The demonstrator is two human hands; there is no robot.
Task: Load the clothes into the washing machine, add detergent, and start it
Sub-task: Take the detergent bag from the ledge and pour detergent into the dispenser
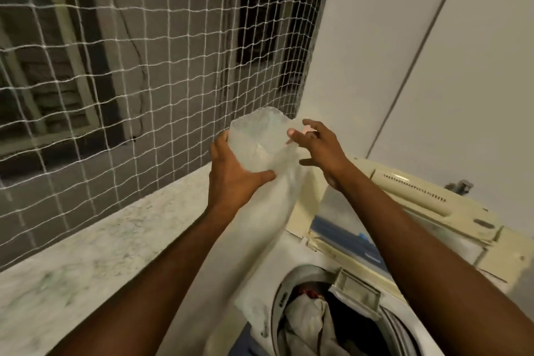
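Detergent step: our left hand [231, 170] grip clamps the translucent detergent bag [260, 147] above the washing machine [410, 335], our right hand [318, 147] pinches something pink at its mouth, clothes [306, 324] already in the drum; next, we judge, dosing.

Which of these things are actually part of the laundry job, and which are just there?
Part of the job:
- translucent plastic bag, held up by the left hand, with the right hand at its mouth
- washing machine, lid open
- clothes in the drum

Just there:
- white netting over the opening
- marble ledge
- white wall
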